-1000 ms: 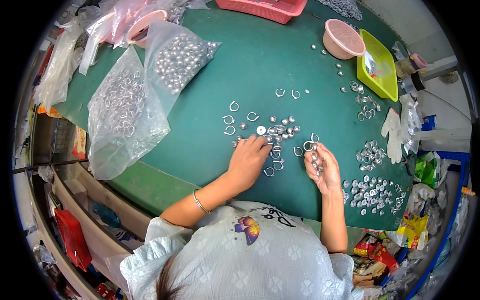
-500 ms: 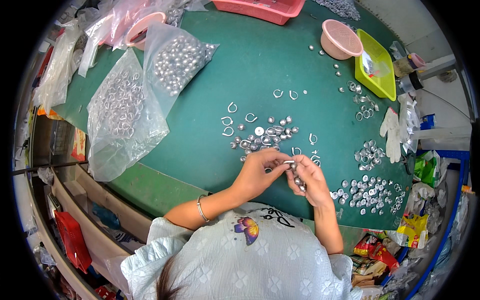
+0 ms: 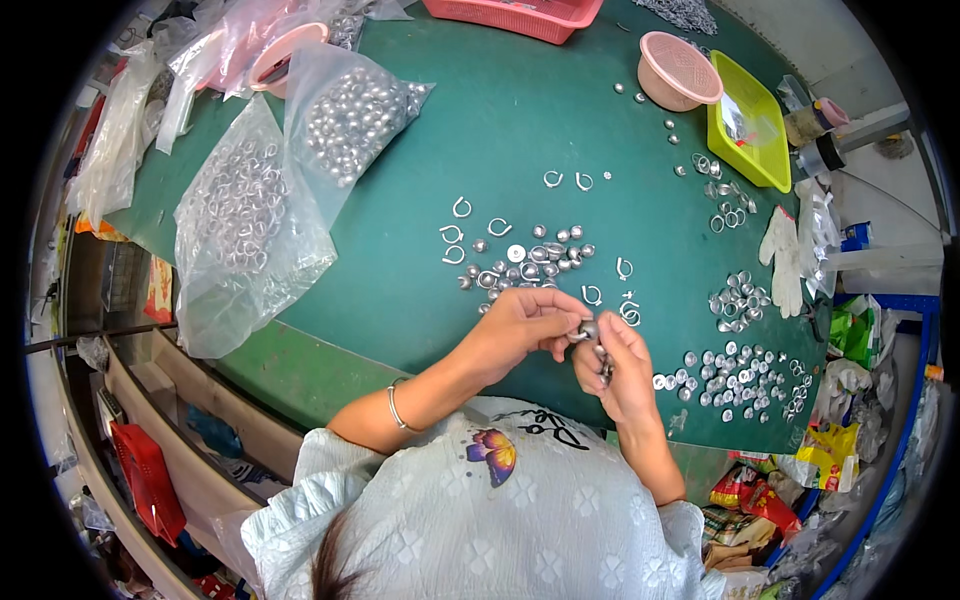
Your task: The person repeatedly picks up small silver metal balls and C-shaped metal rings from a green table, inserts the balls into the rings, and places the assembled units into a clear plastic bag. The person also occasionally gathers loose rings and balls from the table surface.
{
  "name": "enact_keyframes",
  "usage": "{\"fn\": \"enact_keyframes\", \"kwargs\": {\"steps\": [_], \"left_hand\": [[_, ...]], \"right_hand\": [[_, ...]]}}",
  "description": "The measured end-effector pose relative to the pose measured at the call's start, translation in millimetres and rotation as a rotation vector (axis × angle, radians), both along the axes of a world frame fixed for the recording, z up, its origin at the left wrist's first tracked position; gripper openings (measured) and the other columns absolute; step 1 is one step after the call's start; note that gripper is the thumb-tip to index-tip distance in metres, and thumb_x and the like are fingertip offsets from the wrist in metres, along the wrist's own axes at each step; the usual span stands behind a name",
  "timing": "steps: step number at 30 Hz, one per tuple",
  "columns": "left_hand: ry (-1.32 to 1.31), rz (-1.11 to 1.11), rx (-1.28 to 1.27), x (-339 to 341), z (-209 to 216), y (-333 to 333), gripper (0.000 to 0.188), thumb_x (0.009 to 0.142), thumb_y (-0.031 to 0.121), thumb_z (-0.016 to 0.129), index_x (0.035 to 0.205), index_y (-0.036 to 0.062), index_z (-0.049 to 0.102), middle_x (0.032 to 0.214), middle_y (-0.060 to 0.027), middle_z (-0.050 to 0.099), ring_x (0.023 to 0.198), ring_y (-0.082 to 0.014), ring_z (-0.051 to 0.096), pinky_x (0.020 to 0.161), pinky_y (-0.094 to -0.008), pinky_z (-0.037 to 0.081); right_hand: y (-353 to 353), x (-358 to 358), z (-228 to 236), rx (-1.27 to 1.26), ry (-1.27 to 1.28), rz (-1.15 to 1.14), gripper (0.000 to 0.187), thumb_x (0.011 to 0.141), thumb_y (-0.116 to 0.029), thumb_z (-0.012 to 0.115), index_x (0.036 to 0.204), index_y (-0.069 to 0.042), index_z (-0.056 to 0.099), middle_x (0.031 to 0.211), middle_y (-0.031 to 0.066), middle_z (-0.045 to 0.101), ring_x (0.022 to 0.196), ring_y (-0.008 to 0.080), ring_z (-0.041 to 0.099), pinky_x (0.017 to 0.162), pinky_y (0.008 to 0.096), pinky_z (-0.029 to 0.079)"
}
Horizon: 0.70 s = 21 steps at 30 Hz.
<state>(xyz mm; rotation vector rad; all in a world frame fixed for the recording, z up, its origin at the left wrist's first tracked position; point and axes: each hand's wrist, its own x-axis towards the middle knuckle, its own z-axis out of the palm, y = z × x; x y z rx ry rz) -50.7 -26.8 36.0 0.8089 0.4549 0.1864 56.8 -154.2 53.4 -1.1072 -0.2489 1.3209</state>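
Observation:
Just above the table's near edge, my left hand [image 3: 520, 332] pinches a silver metal ring [image 3: 577, 337] between thumb and fingertips. Against that ring sits a round silver bead [image 3: 590, 327], which the fingertips of my right hand [image 3: 624, 372] touch. More silver beads [image 3: 605, 366] are tucked in the curled fingers of the right hand. Beyond my hands lies a loose pile of beads [image 3: 541, 253] mixed with rings. Several open rings [image 3: 499, 227] are scattered around that pile, and one ring [image 3: 592, 295] lies close to my fingers.
Clear bags of rings [image 3: 240, 205] and beads [image 3: 360, 125] lie at the left. At the right are groups of round pieces [image 3: 735, 380] and rings [image 3: 738, 302], a white glove [image 3: 781, 255], a green tray [image 3: 775, 150] and a pink basket [image 3: 678, 85]. A red basket [image 3: 550, 25] stands far back.
The bead is now up at the ring between both hands' fingertips; before, the ring's band showed more plainly there. My right hand has turned slightly, and its fingers cover more of the other beads.

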Motion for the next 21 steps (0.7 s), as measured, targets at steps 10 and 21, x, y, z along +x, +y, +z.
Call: {"fn": "enact_keyframes", "kwargs": {"steps": [10, 21], "left_hand": [[0.035, 0.024, 0.279, -0.5, 27.4, -10.6, 0.021, 0.085, 0.004, 0.06, 0.105, -0.0024, 0.061, 0.083, -0.0023, 0.06, 0.068, -0.0069, 0.055, 0.06, -0.0199, 0.046], [-0.079, 0.128, 0.941, -8.4, 35.0, -15.8, 0.031, 0.073, -0.004, 0.068, 0.103, 0.0041, 0.064, 0.089, -0.006, 0.057, 0.077, -0.0137, 0.056, 0.069, -0.0255, 0.047]], "right_hand": [[-5.6, 5.3, 3.3, 0.001, -0.183, 0.101, 0.026, 0.096, -0.029, 0.043, 0.091, -0.004, 0.049, 0.061, 0.0005, 0.042, 0.046, 0.0054, 0.035, 0.038, 0.0186, 0.023], [-9.7, 2.2, 5.4, 0.08, 0.091, 0.028, 0.035, 0.096, -0.038, 0.04, 0.092, -0.004, 0.051, 0.06, 0.0001, 0.041, 0.043, 0.0056, 0.033, 0.036, 0.0186, 0.022]]}}
